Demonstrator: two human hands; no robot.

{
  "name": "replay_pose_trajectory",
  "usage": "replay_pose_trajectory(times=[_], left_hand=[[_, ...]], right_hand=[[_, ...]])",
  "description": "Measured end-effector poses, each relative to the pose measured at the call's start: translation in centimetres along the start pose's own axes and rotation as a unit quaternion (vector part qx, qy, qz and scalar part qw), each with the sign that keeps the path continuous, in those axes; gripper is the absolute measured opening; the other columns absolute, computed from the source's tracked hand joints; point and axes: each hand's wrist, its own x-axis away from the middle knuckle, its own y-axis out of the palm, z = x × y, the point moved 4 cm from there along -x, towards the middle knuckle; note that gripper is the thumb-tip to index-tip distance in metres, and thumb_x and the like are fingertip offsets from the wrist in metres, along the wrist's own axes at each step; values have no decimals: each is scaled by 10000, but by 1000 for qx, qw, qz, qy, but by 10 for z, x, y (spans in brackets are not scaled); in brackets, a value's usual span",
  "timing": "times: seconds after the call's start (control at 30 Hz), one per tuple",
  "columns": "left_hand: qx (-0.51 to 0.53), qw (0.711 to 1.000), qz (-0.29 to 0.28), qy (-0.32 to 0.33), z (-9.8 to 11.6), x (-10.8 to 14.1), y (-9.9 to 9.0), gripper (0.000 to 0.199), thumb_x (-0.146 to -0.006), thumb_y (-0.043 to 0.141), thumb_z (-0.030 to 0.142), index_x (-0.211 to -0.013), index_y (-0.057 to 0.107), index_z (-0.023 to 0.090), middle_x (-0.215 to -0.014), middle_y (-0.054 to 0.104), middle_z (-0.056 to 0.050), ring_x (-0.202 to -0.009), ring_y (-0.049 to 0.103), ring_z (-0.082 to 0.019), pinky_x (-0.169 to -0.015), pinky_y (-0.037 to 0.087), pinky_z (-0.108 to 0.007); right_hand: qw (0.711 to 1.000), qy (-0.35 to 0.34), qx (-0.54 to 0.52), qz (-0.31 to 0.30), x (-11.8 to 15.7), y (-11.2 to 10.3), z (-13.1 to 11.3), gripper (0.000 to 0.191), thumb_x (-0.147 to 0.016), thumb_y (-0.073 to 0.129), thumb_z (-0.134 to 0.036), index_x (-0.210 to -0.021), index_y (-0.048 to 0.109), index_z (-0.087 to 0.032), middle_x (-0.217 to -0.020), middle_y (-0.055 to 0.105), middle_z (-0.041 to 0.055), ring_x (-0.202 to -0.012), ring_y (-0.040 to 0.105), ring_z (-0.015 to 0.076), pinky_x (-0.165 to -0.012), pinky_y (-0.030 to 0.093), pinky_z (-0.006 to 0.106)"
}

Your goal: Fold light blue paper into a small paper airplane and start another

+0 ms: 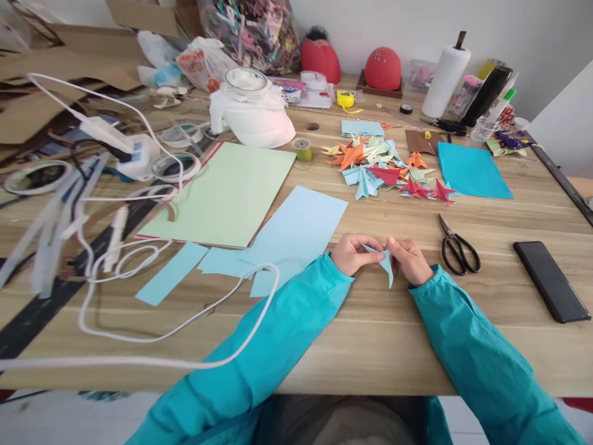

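A small piece of folded light-blue paper [385, 264] is pinched between my two hands above the wooden table. My left hand [356, 253] grips its left side with thumb and fingers. On the other side, my right hand [409, 259] closes thumb and fingertips on its upper right part. One pointed end of the paper hangs down between the hands. Beyond them lies a pile of folded paper shapes [364, 176] in orange, red, blue and pale green. Light-blue paper sheets [301, 222] lie to the left of my left hand, and black scissors [456, 247] lie right of my right hand.
A black phone [551, 281] lies at the right. Pale green sheets [227, 191] sit left of centre, near a spool of thread [302, 149]. A white cable [185, 339] loops over the left side and across my left sleeve. A turquoise cloth-like square [472, 170] lies farther back.
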Motion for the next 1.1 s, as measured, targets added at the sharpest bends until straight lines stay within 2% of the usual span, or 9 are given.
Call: replay_pose_trajectory(times=[0.2,0.4,0.53,0.63,0.73,0.93,1.1], left_hand=[[-8,1000,-20,-12,4,1,4,304,-516,803,349,-636,651,114,-590,657,-16,-494,609,-134,-530,512,-262],[5,999,-41,4,7,2,7,284,-537,796,354,-599,653,117,-574,658,-19,-495,594,-120,-517,494,-237],[21,1000,-13,9,4,1,3,261,-539,794,333,-607,659,120,-566,663,-19,-495,600,-128,-518,495,-243],[26,999,33,23,3,-1,-2,257,-538,792,327,-617,658,122,-570,660,-14,-497,599,-127,-515,493,-242],[30,997,55,36,3,-2,-6,258,-541,787,328,-612,653,120,-557,644,-10,-497,592,-120,-518,492,-240],[66,997,30,8,3,-2,-1,313,-548,776,380,-643,647,111,-579,642,-16,-520,608,-135,-518,506,-261],[18,999,20,23,5,-3,0,304,-511,806,332,-651,650,112,-538,629,1,-491,572,-104,-503,472,-228]], right_hand=[[1000,10,0,6,1,0,-1,649,-791,397,-675,-488,595,-136,-369,470,-9,-353,380,75,-384,277,231],[1000,1,2,-5,2,1,-2,706,-824,267,-688,-492,588,-154,-381,477,2,-372,412,94,-407,309,243],[999,-5,-37,-10,1,0,0,754,-813,154,-717,-449,521,-169,-417,490,16,-382,420,100,-415,325,253],[999,-28,-29,-34,0,1,-3,655,-787,328,-711,-513,554,-160,-425,486,-5,-394,414,92,-419,311,240],[997,-34,-2,-66,1,4,-8,513,-756,536,-605,-511,537,-155,-424,483,-21,-406,410,80,-428,301,226],[996,-27,3,-86,1,4,-12,501,-788,525,-549,-479,514,-155,-400,482,-20,-397,397,74,-429,304,221],[992,-41,22,-117,0,5,-11,493,-781,532,-553,-499,516,-149,-413,480,-26,-398,390,66,-429,300,219]])
